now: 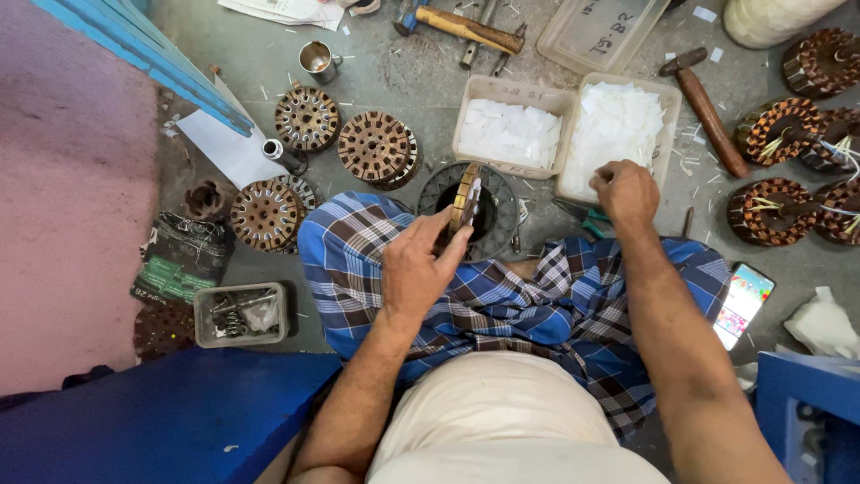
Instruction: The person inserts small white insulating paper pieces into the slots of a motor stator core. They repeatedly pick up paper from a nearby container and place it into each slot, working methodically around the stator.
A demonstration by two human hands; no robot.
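Observation:
My left hand (417, 262) grips a round slotted stator core (466, 195), held on edge above my lap over a dark ring-shaped housing (498, 215) on the floor. My right hand (625, 190) reaches into the right plastic tray (667, 125) of white paper slips, fingers curled at its near edge; whether it pinches a slip is hidden. A second tray (475, 90) of white slips stands just left of it. My legs are covered by a blue checked cloth (502, 305).
Three bare stator cores (306, 116) (374, 145) (265, 213) lie to the left, wound copper ones (772, 211) to the right. Two hammers (466, 27) (708, 112), a steel cup (316, 59), a small parts box (240, 315), a phone (743, 303) and pliers (591, 219) lie around.

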